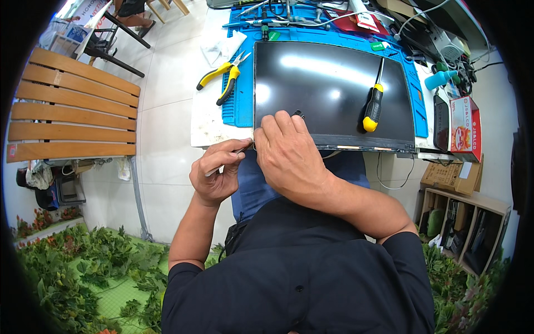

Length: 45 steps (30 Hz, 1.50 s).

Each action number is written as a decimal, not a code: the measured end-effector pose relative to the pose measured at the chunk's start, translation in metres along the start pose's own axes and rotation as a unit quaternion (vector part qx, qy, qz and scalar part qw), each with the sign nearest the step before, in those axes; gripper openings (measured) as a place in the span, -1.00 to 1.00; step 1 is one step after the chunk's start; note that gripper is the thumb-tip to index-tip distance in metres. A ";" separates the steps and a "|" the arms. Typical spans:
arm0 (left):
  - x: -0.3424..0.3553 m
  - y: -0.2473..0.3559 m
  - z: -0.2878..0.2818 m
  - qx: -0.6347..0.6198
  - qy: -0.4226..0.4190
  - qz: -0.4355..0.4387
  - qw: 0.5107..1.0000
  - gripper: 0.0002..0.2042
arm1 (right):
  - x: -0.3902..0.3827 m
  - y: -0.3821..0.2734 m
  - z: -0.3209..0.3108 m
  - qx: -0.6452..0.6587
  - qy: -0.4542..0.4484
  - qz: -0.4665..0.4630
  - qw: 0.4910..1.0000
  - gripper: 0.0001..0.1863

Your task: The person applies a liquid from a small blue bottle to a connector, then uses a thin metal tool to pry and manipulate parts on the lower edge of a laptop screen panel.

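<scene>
A dark flat display panel [328,83] lies face up on a blue work mat [238,114], its near edge along the table's front. At its near left corner, my left hand [214,172] pinches a thin grey metal tool [242,149]; its exact kind is unclear. My right hand [292,153] is closed over that same corner, fingers curled, with a small black end [299,114] showing above the knuckles. What it grips is mostly hidden. A yellow and black screwdriver [374,106] rests on the panel's right part. Yellow and black pliers [228,77] lie open left of the panel.
Behind the panel are tools and cables, with a white tissue [223,50] at the left. On the right stand a light-blue bottle [440,79] and a red and white box [465,128]. A slatted wooden bench [75,111] is at the left; a shelf [467,222] stands lower right.
</scene>
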<state>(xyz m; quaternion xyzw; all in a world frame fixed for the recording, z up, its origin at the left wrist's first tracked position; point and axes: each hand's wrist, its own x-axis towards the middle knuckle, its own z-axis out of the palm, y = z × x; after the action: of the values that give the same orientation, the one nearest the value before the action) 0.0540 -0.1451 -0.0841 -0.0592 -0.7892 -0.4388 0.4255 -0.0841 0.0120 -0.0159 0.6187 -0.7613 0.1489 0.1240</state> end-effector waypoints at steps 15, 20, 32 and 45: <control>0.010 0.004 -0.010 -0.056 -0.004 -0.055 0.997 -0.72 | -0.011 0.005 0.014 0.144 0.055 0.044 0.987 -0.86; 0.014 0.006 -0.009 -0.044 -0.046 -0.064 0.996 -0.73 | -0.009 0.005 0.012 0.153 0.048 0.051 0.986 -0.87; 0.026 0.014 -0.011 0.011 -0.036 -0.126 0.991 -0.68 | -0.007 0.004 0.010 0.141 0.053 0.063 0.987 -0.90; 0.086 0.010 -0.018 0.258 -0.119 -0.225 0.932 -0.57 | -0.004 0.007 0.005 0.178 0.036 0.086 0.980 -0.88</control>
<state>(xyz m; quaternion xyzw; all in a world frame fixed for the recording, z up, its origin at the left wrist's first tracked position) 0.0156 -0.1761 -0.0109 0.1800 -0.9127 -0.2940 0.2195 -0.0904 0.0152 -0.0230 0.5577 -0.7677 0.3147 0.0260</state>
